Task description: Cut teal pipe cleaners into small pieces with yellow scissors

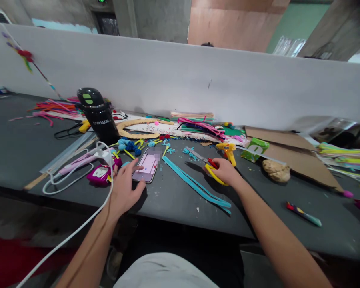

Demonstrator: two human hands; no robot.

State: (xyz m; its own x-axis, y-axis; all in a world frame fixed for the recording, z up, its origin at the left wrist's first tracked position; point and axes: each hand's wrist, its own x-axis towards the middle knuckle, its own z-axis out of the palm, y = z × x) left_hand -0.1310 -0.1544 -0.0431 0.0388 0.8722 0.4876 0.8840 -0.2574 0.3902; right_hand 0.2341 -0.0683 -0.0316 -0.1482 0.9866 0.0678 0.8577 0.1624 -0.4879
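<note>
Here, right hand (pixel 227 172) clamped on one scissors (pixel 211 162); left hand (pixel 126 186), grip apart, over one phone (pixel 149 164).

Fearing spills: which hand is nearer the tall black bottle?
Left. The left hand, at the lit smartphone, is in front of the bottle, slightly right; the right hand, holding yellow-handled scissors, farther right.

Between the phone (pixel 145 170) and the blue strips (pixel 195 184), bare worktop (pixel 171 202) widens toward the near edge, leaving room to pass. A white cable (pixel 76 234) crosses that edge at left; the tall bottle (pixel 99 122) blocks reaching beyond it, and cardboard (pixel 297 150) crowds the far edge at right.
</note>
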